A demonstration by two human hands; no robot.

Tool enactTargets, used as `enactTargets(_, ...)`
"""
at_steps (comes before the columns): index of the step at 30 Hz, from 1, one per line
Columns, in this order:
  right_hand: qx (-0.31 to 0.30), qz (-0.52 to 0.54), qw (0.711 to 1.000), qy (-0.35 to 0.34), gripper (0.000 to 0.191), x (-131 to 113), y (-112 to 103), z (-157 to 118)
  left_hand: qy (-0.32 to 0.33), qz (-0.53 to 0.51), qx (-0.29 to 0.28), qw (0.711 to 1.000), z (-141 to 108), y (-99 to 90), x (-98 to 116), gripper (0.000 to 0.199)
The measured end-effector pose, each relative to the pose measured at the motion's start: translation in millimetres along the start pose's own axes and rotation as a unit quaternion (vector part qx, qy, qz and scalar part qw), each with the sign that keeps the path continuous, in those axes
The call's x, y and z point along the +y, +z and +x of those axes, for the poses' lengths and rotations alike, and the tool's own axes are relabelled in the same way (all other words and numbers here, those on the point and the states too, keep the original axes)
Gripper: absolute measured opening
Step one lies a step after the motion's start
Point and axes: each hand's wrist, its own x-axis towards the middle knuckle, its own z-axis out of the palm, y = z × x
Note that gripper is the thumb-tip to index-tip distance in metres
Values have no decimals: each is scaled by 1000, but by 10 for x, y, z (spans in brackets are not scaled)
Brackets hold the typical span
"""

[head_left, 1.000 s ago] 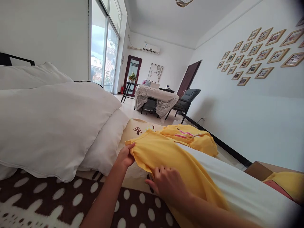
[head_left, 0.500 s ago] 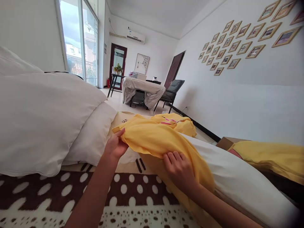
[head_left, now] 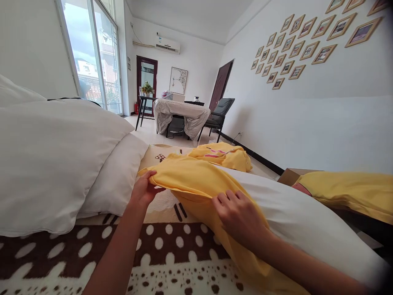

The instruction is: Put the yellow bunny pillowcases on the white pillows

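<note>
A yellow fabric cover (head_left: 196, 180) drapes over a long white pillow (head_left: 294, 221) lying on the bed. My left hand (head_left: 143, 190) pinches the cover's left corner edge between thumb and fingers. My right hand (head_left: 241, 215) presses flat on the yellow cloth over the pillow, fingers spread. More bunched yellow fabric with pink marks (head_left: 222, 155) lies at the pillow's far end.
White pillows (head_left: 55, 159) are stacked to the left on a brown dotted blanket (head_left: 172, 246). A cardboard box (head_left: 294, 178) with yellow cloth (head_left: 350, 192) sits at the right. Farther off stand a covered table (head_left: 181, 116), a chair (head_left: 219, 114) and glass doors (head_left: 92, 61).
My left hand has drawn the cover's corner slightly left and down. My right hand has flattened on the cloth over the pillow. The view has shifted a little.
</note>
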Motion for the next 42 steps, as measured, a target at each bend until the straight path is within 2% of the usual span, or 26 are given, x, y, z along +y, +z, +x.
enactTargets(3, -36, 22, 999, 18, 15, 7, 42, 20, 42, 79, 23, 996, 38, -144, 14, 26)
enactTargets(5, -60, 68, 996, -2, 11, -15, 54, 32, 61, 131, 25, 989, 33, -218, 45, 26)
enactTargets(7, -89, 152, 984, -22, 17, -35, 52, 75, 70, 177, 14, 982, 10, -255, 76, 23)
enactTargets(10, -127, 254, 959, -14, 28, -59, 79, 225, 77, 218, -17, 973, -27, -254, 97, 22)
enactTargets(15, -115, 186, 976, -2, 24, -179, 356, 529, 76, 255, -17, 964, -18, -269, 77, 32)
enactTargets(18, -139, 187, 972, -3, 15, -220, 530, 621, 57, 277, 2, 959, 27, -324, 53, 34)
enactTargets(21, -182, 273, 945, -3, 10, -140, 570, 648, 38, 291, 8, 956, 55, -370, 43, 33)
enactTargets(24, -211, 397, 892, 37, 19, 29, 531, 659, 26, 300, -6, 954, 26, -392, 74, 36)
enactTargets(26, -210, 450, 865, 65, 22, 137, 524, 670, 22, 315, -22, 949, -25, -397, 116, 39)
enactTargets(30, -190, 467, 858, 99, 27, 259, 589, 679, 42, 389, -62, 918, -154, -387, 208, 42)
enactTargets(33, -202, 482, 847, 97, 31, 309, 622, 666, 36, 423, -86, 901, -216, -364, 243, 39)
enactTargets(35, -216, 494, 837, 88, 33, 357, 602, 659, 28, 416, -105, 903, -223, -346, 244, 37)
enactTargets(39, -219, 500, 834, 81, 34, 475, 504, 681, 33, 352, -114, 929, -163, -320, 193, 36)
enactTargets(42, -185, 457, 865, 98, 32, 480, 498, 718, 20, 282, -89, 955, -71, -323, 114, 31)
